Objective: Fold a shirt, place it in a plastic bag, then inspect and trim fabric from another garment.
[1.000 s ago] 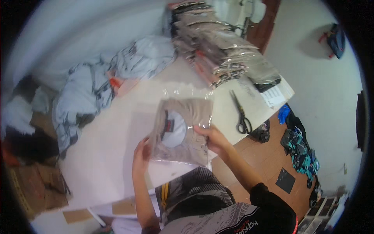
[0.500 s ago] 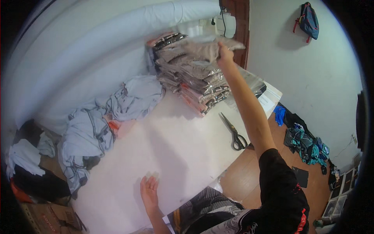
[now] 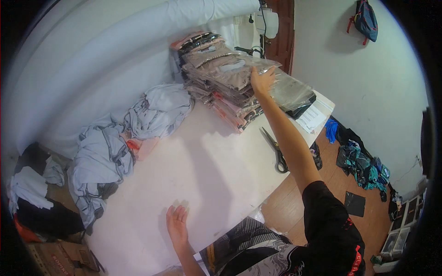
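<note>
My right hand (image 3: 263,82) is stretched out to the top of a tall stack (image 3: 214,99) of folded beige and pink garments in clear plastic bags, its fingers closed on the edge of the uppermost bagged beige garment (image 3: 221,64). My left hand (image 3: 176,224) is open on the white table (image 3: 156,193) near its front edge, fingers slightly curled and nothing in them. Black-handled scissors (image 3: 280,160) lie right of the stack, beside my right forearm. A printed sheet (image 3: 311,117) lies at the table's far right corner.
Grey fabric heaps (image 3: 99,165) line the table's back left. A cardboard box (image 3: 55,257) sits at lower left. Dark and teal clothes (image 3: 359,168) lie on the floor at right, near white racks (image 3: 403,223). A backpack (image 3: 366,20) hangs on the wall.
The bagged garment moved from between both hands up onto the stack with my right hand, settling lower in the last half second. My left hand let go and stays low.
</note>
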`<state>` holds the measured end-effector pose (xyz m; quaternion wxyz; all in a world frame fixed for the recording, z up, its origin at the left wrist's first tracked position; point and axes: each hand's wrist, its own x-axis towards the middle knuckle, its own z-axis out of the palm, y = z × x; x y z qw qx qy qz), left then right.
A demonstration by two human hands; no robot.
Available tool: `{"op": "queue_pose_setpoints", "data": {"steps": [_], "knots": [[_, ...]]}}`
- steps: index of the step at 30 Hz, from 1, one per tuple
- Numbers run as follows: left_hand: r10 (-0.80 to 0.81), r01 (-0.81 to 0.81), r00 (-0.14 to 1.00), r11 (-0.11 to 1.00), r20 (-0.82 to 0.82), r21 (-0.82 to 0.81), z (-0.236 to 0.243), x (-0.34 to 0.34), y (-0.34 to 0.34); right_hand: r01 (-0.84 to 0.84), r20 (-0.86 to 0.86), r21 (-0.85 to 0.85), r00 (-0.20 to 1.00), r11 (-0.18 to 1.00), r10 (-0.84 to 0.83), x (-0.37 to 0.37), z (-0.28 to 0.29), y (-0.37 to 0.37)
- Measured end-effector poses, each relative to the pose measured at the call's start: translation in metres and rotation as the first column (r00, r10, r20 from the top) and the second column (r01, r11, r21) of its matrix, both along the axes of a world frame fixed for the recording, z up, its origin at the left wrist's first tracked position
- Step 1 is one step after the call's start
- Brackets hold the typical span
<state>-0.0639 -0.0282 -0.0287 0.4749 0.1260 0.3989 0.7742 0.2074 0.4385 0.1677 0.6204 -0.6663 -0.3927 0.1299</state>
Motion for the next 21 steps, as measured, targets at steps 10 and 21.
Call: {"op": "queue_pose_setpoints", "data": {"steps": [10,21], "knots": [[0.027,-0.028,0.999,1.0,-0.019,-0.007,0.005,0.005,-0.003,0.029,-0.126,0.001,0.992,1.0,-0.029,-0.013,0.005,0.003],[0.062,-0.062,0.997,0.998,0.056,0.01,-0.006,-0.002,-0.003,-0.053,0.054,0.592,0.998,0.805,0.027,-0.01,-0.009,-0.059]]}}
